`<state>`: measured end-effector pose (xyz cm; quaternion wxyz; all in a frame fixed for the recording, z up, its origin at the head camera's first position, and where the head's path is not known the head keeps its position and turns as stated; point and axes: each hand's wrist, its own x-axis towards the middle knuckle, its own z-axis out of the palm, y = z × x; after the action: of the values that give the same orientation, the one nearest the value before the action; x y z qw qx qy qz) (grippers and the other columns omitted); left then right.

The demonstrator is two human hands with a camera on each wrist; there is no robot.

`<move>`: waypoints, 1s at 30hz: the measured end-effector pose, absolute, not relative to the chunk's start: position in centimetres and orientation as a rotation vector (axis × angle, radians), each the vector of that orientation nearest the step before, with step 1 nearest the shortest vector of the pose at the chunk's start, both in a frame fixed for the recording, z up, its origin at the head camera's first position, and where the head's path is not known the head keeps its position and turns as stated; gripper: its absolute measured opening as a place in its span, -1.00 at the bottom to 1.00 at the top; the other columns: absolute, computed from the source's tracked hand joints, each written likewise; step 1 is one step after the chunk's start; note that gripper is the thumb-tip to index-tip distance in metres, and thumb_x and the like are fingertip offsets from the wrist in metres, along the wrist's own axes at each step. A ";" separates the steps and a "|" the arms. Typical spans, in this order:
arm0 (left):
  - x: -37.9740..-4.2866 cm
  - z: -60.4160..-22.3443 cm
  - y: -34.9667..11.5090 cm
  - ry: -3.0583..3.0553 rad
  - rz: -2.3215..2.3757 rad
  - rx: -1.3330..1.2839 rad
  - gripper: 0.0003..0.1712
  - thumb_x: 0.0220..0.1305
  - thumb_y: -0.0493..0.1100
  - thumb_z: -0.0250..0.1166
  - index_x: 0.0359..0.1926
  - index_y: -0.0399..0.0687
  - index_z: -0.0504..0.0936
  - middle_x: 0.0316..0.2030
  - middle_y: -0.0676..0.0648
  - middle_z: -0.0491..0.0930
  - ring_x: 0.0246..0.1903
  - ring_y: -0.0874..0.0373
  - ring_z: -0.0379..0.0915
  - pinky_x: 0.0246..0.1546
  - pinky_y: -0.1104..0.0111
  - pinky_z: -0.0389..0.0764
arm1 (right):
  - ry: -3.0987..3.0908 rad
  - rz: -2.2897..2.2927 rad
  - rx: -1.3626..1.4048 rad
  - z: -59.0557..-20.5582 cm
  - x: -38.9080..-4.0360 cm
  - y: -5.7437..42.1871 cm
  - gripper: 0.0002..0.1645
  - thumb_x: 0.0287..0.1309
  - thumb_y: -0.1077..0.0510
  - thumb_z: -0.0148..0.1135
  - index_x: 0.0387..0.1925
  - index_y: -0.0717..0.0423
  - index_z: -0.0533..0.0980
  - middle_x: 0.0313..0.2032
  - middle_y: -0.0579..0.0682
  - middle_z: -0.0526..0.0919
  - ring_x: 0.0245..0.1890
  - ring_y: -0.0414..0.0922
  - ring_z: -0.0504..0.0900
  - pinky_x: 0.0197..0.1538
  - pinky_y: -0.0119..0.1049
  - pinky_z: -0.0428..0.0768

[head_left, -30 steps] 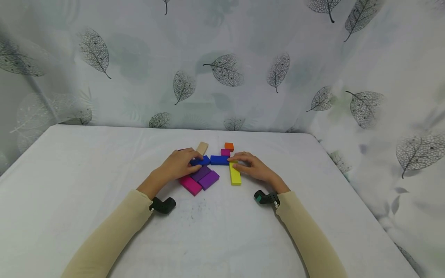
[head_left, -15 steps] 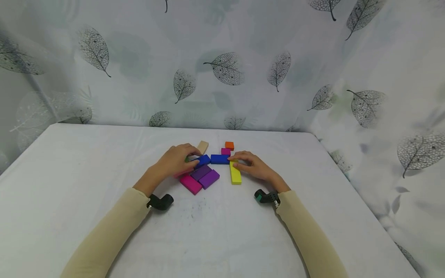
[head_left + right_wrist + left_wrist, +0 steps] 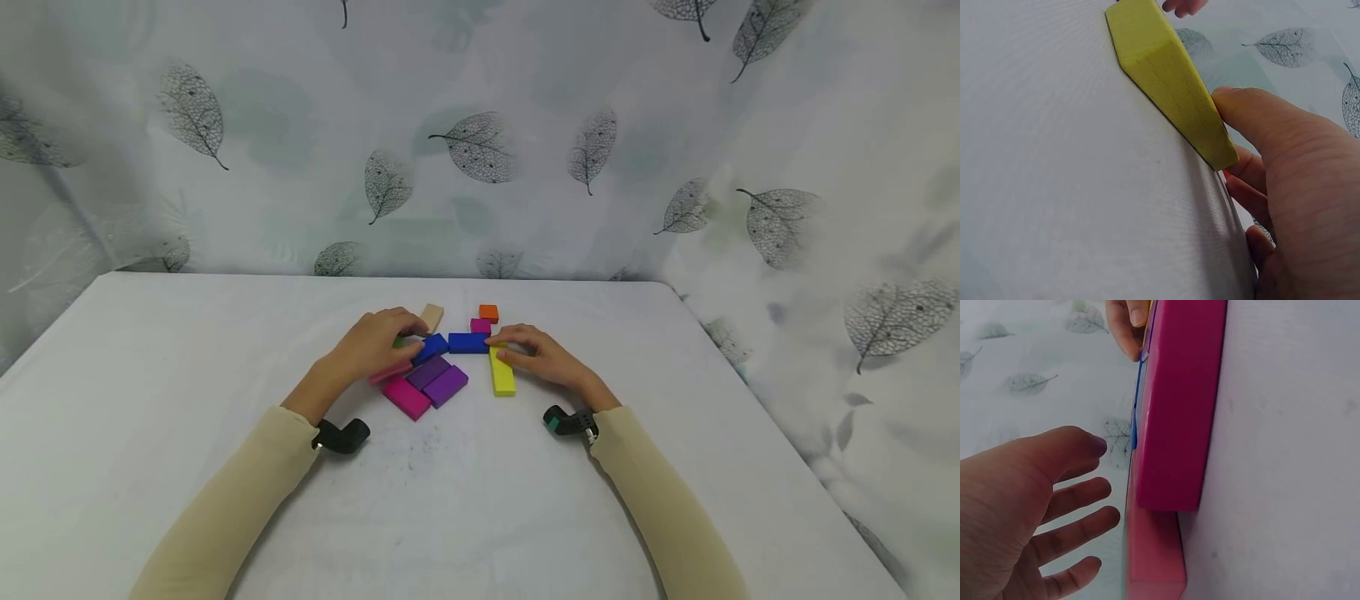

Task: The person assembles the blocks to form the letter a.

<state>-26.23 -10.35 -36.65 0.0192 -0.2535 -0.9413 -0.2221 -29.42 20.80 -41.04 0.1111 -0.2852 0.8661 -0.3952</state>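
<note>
In the head view my left hand (image 3: 367,346) hovers over the left blocks, fingers relaxed and apart. Its fingertips are near the angled blue block (image 3: 432,348), and it partly hides a green block (image 3: 398,342) and a pink block (image 3: 388,372). The left wrist view shows nothing between thumb and fingers. My right hand (image 3: 551,358) rests at the yellow block (image 3: 503,379), thumb against its edge and index fingertip by the corner where it meets the straight blue block (image 3: 468,343). Two purple blocks (image 3: 446,386) and a magenta block (image 3: 407,398) lie together at lower left.
A small magenta block (image 3: 480,326) and an orange cube (image 3: 488,313) line up behind the straight blue block. A beige block (image 3: 432,317) lies behind the left hand. The white-covered table (image 3: 480,500) meets a leaf-patterned curtain (image 3: 480,208) at the back.
My left hand has drawn back to the left from the angled blue block, uncovering parts of the green and pink blocks. The right hand stays at the yellow block.
</note>
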 end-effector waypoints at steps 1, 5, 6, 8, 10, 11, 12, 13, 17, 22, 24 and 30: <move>-26.3 -36.6 -10.2 -2.921 -0.686 -0.794 -0.65 0.33 -0.09 0.23 0.07 -0.14 0.60 -0.02 -0.12 0.62 0.06 -0.04 0.50 0.10 0.00 0.40 | 2.546 -1.163 -0.836 -41.0 -29.4 20.8 -0.58 0.35 0.01 0.17 0.21 -0.09 0.54 0.30 0.03 0.39 0.37 0.03 0.24 0.38 0.18 0.14; -26.6 -36.2 -9.5 -2.905 -0.677 -0.838 -0.65 0.33 -0.09 0.24 0.07 -0.14 0.60 -0.04 -0.12 0.62 0.01 -0.02 0.54 0.09 -0.02 0.41 | 2.550 -1.182 -0.835 -41.0 -29.4 20.9 -0.58 0.34 0.04 0.18 0.20 -0.07 0.54 0.29 0.04 0.41 0.36 0.05 0.25 0.38 0.19 0.14; -26.6 -36.1 -9.3 -2.907 -0.677 -0.845 -0.65 0.33 -0.09 0.25 0.07 -0.14 0.60 -0.05 -0.11 0.62 0.01 -0.01 0.55 0.09 -0.01 0.41 | 2.550 -1.187 -0.837 -41.0 -29.5 20.9 -0.58 0.33 0.04 0.19 0.20 -0.06 0.54 0.28 0.05 0.42 0.35 0.05 0.25 0.38 0.19 0.14; -26.7 -35.7 -8.9 -2.917 -0.671 -0.854 -0.64 0.33 -0.09 0.26 0.08 -0.14 0.59 -0.04 -0.11 0.62 0.00 0.00 0.56 0.10 -0.01 0.41 | 2.547 -1.192 -0.842 -41.0 -29.6 21.0 -0.58 0.33 0.05 0.19 0.20 -0.05 0.55 0.28 0.05 0.42 0.35 0.05 0.26 0.38 0.19 0.14; -26.9 -35.3 -8.4 -2.926 -0.651 -0.873 -0.63 0.33 -0.09 0.26 0.10 -0.14 0.59 -0.01 -0.10 0.61 0.00 0.01 0.56 0.10 -0.01 0.41 | 2.547 -1.191 -0.848 -41.0 -29.7 21.0 -0.58 0.33 0.05 0.19 0.20 -0.05 0.55 0.27 0.04 0.43 0.35 0.05 0.26 0.38 0.19 0.14; -27.0 -35.2 -8.2 -2.932 -0.642 -0.881 -0.63 0.33 -0.09 0.26 0.10 -0.13 0.60 -0.01 -0.10 0.61 0.00 0.01 0.56 0.10 0.00 0.41 | 2.548 -1.189 -0.851 -41.0 -29.7 21.1 -0.58 0.33 0.04 0.19 0.19 -0.05 0.55 0.27 0.04 0.43 0.34 0.04 0.26 0.38 0.19 0.14; -27.1 -35.0 -7.9 -2.936 -0.633 -0.888 -0.63 0.33 -0.08 0.26 0.10 -0.12 0.60 0.00 -0.09 0.61 0.00 0.02 0.55 0.10 0.00 0.42 | 2.549 -1.185 -0.851 -41.0 -29.8 21.1 -0.59 0.33 0.04 0.19 0.19 -0.06 0.55 0.27 0.03 0.43 0.34 0.04 0.27 0.37 0.19 0.15; -27.2 -34.8 -7.7 -2.939 -0.615 -0.900 -0.63 0.33 -0.08 0.26 0.10 -0.11 0.60 0.00 -0.09 0.60 0.00 0.02 0.55 0.09 0.00 0.42 | 2.550 -1.181 -0.851 -40.9 -29.8 21.2 -0.59 0.33 0.04 0.18 0.19 -0.07 0.55 0.27 0.03 0.43 0.34 0.03 0.27 0.37 0.19 0.15; -27.9 -34.3 -6.9 -2.947 -0.570 -0.942 -0.63 0.34 -0.06 0.25 0.10 -0.10 0.61 0.01 -0.11 0.61 0.00 0.02 0.53 0.11 0.00 0.42 | 2.547 -1.172 -0.848 -40.9 -29.9 21.3 -0.59 0.34 0.04 0.17 0.19 -0.08 0.55 0.28 0.02 0.43 0.34 0.03 0.26 0.37 0.18 0.16; -28.7 -34.1 -6.1 -2.983 -0.597 -0.973 -0.62 0.34 -0.06 0.25 0.11 -0.08 0.61 0.05 -0.10 0.61 0.02 0.02 0.53 0.11 0.07 0.48 | 2.531 -1.181 -0.844 -40.9 -30.0 21.3 -0.58 0.34 0.05 0.18 0.20 -0.03 0.55 0.29 0.06 0.41 0.35 0.06 0.25 0.37 0.21 0.14; -28.9 -34.0 -5.9 -2.997 -0.617 -0.981 -0.62 0.34 -0.06 0.25 0.12 -0.08 0.60 0.05 -0.09 0.61 0.02 0.02 0.53 0.08 0.11 0.52 | 2.523 -1.184 -0.846 -40.9 -30.0 21.3 -0.58 0.34 0.07 0.18 0.20 -0.01 0.54 0.29 0.06 0.41 0.35 0.06 0.23 0.37 0.21 0.13; -29.4 -34.0 -5.4 -3.024 -0.659 -1.001 -0.61 0.34 -0.07 0.24 0.13 -0.10 0.59 0.01 -0.09 0.61 0.01 0.01 0.51 0.03 0.15 0.56 | 2.502 -1.186 -0.836 -41.1 -29.8 21.0 -0.59 0.35 0.05 0.16 0.20 -0.07 0.54 0.31 0.02 0.39 0.37 0.03 0.21 0.37 0.19 0.14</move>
<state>-29.41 -5.43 -33.99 -0.0558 -0.3072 -0.9282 -0.2023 -29.78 20.98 -41.12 0.1242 -0.2867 0.8584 -0.4068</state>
